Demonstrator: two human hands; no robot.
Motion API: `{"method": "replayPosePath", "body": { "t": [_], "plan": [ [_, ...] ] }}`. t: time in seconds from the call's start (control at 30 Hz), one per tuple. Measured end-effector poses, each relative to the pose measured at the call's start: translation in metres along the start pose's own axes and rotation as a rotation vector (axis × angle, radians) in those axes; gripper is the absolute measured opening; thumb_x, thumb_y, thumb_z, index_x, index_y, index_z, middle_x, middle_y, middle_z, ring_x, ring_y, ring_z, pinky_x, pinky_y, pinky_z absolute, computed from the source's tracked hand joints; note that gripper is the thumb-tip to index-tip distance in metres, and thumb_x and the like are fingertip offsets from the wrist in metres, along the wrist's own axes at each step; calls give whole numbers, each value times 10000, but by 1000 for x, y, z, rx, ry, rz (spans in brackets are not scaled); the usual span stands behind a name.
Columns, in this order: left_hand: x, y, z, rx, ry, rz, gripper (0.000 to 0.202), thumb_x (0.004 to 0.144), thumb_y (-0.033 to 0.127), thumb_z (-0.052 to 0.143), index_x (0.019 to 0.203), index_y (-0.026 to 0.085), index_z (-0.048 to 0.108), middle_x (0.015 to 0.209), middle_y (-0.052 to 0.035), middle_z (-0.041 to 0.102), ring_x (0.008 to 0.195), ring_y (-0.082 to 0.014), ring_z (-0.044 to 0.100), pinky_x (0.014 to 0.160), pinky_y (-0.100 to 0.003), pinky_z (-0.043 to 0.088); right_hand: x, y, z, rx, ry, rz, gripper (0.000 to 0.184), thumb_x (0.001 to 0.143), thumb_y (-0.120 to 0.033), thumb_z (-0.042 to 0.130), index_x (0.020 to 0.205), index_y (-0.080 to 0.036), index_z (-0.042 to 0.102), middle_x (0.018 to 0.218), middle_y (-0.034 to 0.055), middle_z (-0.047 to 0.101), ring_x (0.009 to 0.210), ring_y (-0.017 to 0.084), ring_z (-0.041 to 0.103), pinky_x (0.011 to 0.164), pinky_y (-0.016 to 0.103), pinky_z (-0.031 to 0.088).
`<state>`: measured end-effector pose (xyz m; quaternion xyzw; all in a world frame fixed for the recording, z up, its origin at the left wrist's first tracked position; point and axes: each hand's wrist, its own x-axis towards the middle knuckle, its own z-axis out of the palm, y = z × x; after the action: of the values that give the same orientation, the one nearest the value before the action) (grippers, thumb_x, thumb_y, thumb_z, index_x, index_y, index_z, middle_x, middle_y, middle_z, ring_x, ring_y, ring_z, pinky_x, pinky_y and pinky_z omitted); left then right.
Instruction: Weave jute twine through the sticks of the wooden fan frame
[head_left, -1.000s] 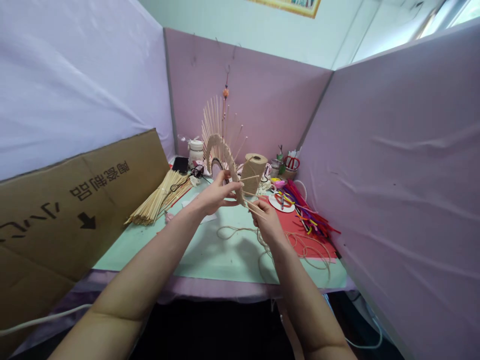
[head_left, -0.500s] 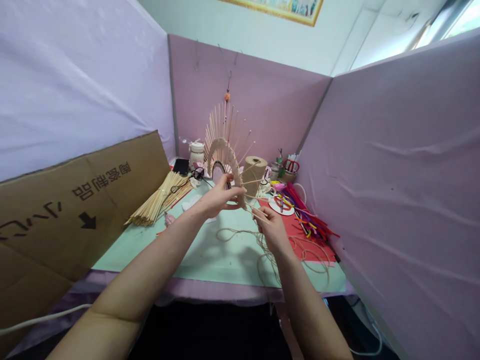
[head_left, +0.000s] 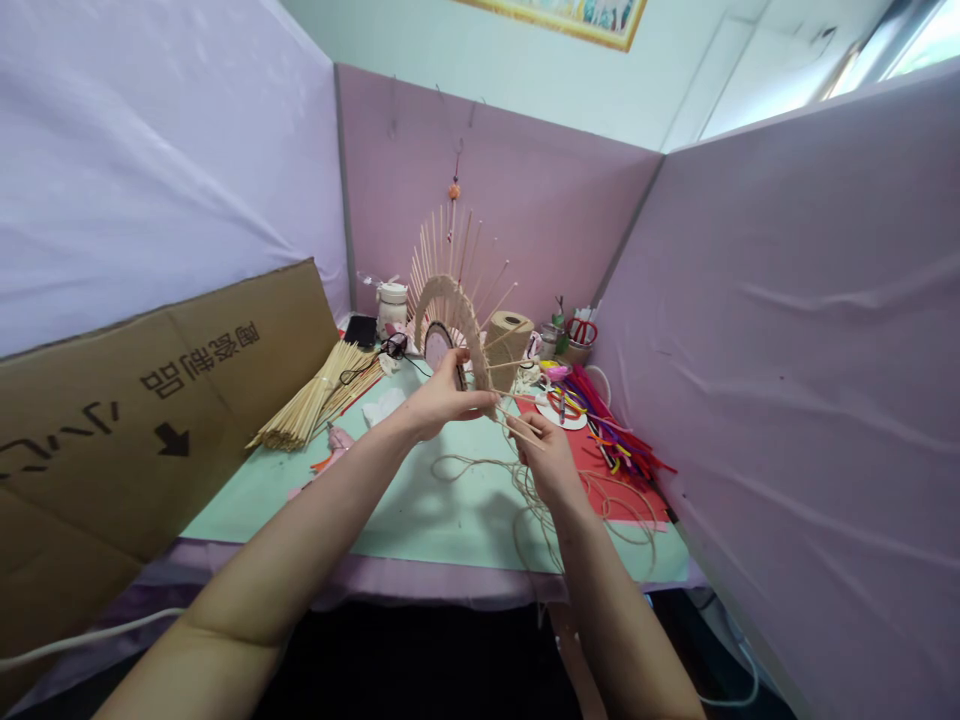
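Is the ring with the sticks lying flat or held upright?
Held upright: the left hand grips the ring by its near side above the table, and its sticks fan up and rightward.

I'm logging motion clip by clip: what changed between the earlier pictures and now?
The ring with sticks shifted slightly right in the picture; the left hand and right hand moved right and slightly lower. Neither visibly let go. The spool and stick bundle stayed put.
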<state>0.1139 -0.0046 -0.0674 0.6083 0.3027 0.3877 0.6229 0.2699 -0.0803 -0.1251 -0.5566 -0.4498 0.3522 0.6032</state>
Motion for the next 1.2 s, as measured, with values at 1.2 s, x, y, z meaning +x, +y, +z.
{"method": "replayPosePath", "body": {
  "t": [1.2],
  "plan": [
    [5, -4, 8, 54, 92, 58, 653, 603, 259, 800, 1141, 274, 429, 1418, -79, 359, 979, -165, 593, 741, -346, 572, -86, -45, -27, -387, 114, -557, 141, 901, -278, 579, 793, -199, 625, 696, 7, 577, 609, 123, 503, 569, 244, 389]
  ]
}}
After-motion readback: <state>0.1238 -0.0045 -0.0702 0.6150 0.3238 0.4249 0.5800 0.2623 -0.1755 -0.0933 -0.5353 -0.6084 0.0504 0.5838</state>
